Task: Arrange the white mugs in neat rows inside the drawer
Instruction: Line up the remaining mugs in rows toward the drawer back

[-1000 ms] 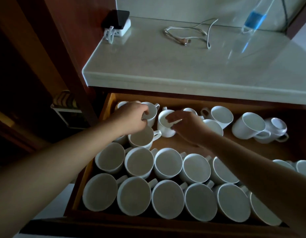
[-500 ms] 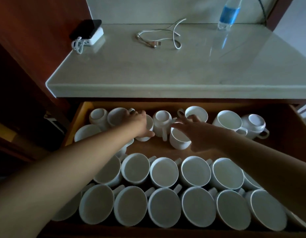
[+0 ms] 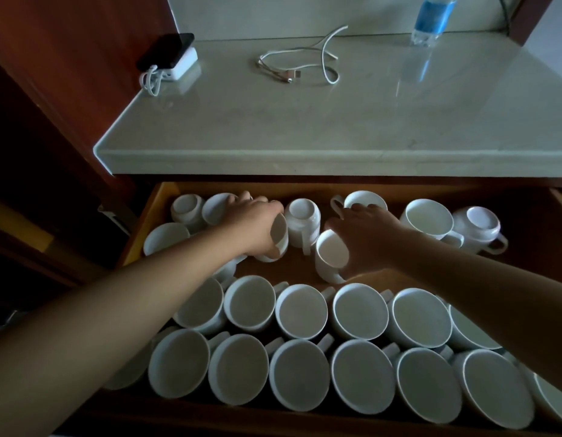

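An open wooden drawer (image 3: 153, 216) holds many white mugs. Two tidy rows of upright mugs (image 3: 300, 312) fill its near half. At the back the mugs lie scattered. My left hand (image 3: 256, 220) grips a tilted mug (image 3: 278, 239) in the back left area, its fingers reaching over another mug (image 3: 218, 208). My right hand (image 3: 364, 234) holds a tilted mug (image 3: 331, 258) by its rim, mid-drawer. An upside-down mug (image 3: 303, 220) stands between my hands. Behind my right hand is an upright mug (image 3: 364, 200).
Further loose mugs (image 3: 429, 217) lie at the back right, one upside down (image 3: 476, 223). Above the drawer a pale stone counter (image 3: 336, 134) carries a power bank with phone (image 3: 172, 58), a white cable (image 3: 300, 63) and a water bottle (image 3: 430, 18). Dark wooden panels stand at left.
Both hands have stayed on the back mugs. The right hand has tipped its mug toward me. The left hand's mug is tilted more.
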The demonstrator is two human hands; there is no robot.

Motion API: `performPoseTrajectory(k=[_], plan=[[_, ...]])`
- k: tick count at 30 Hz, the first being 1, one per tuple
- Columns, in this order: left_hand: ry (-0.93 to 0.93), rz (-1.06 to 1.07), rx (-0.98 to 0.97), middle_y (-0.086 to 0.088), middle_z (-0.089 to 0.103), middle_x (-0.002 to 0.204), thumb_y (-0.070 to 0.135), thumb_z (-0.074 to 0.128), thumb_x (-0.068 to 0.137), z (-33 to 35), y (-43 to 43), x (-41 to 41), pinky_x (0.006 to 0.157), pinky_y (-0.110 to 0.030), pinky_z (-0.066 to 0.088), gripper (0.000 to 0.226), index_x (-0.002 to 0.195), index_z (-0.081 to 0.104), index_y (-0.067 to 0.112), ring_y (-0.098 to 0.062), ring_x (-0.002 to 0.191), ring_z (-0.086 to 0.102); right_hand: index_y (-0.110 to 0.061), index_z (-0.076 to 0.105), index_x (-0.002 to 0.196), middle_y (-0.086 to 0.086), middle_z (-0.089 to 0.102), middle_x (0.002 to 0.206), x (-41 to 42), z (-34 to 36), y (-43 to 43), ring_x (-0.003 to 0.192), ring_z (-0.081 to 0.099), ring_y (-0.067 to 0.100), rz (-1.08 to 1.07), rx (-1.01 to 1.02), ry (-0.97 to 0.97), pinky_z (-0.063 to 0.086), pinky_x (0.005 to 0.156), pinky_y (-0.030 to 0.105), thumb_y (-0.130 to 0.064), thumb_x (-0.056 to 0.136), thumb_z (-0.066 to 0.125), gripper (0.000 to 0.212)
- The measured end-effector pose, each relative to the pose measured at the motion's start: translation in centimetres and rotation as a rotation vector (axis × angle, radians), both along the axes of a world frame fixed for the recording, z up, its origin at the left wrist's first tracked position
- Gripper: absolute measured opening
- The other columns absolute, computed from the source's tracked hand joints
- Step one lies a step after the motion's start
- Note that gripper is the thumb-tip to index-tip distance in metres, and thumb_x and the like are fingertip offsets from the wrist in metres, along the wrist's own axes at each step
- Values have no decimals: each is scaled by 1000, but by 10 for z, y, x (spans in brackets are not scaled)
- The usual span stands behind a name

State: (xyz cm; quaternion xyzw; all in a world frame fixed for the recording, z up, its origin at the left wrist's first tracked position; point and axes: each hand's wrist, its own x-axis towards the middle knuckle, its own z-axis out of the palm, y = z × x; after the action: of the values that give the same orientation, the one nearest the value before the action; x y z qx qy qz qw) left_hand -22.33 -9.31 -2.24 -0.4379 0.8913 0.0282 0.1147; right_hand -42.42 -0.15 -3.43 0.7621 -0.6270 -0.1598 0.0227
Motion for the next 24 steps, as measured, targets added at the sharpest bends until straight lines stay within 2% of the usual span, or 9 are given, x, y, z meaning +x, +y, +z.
performPoseTrajectory(k=[2,5,8,10,18,21,24], plan=[[41,-86,58,3,51,112,47,78,61,5,0,8,88,-42,42,67,118,47,32,-26,107,45,-20,53,115,7,56,124,4,-1,2,104,60,25,-16,-30,-34,46,81,36,-76,55,58,82],[68,-164,216,7,48,119,37,83,62,15,-1,16,85,-40,50,81,132,43,37,-19,104,47,-20,55,110,3,63,106,11,1,3,98,62,24,-40,-61,-82,45,76,35,-76,56,58,78],[37,-231,307,7,46,128,29,85,64,16,0,20,93,-39,50,88,140,40,35,-17,113,48,-19,56,107,2,63,103,17,3,2,96,62,24,-52,-79,-108,45,75,35,-74,56,60,75],[-5,-294,329,7,46,129,30,84,64,13,0,21,96,-40,47,85,137,41,36,-17,114,46,-18,55,107,4,63,103,20,2,2,96,61,25,-58,-74,-112,45,76,35,-73,57,61,75],[-98,-400,350,8,43,135,25,79,69,9,-3,22,95,-37,45,73,133,45,36,-15,112,41,-18,56,101,0,64,93,28,-2,1,87,63,21,-75,-71,-136,41,67,31,-78,60,59,73],[-118,-406,332,10,40,140,18,78,71,3,-5,24,94,-35,45,77,136,42,38,-13,112,38,-19,58,101,-2,65,91,32,-2,-4,85,64,20,-119,-56,-131,39,65,30,-81,59,56,75],[-128,-393,325,10,36,145,16,79,71,-2,-7,26,94,-36,46,84,142,38,36,-14,115,38,-19,56,93,-4,63,84,37,-1,-3,74,57,18,-172,-58,-148,37,65,29,-83,59,55,72]])
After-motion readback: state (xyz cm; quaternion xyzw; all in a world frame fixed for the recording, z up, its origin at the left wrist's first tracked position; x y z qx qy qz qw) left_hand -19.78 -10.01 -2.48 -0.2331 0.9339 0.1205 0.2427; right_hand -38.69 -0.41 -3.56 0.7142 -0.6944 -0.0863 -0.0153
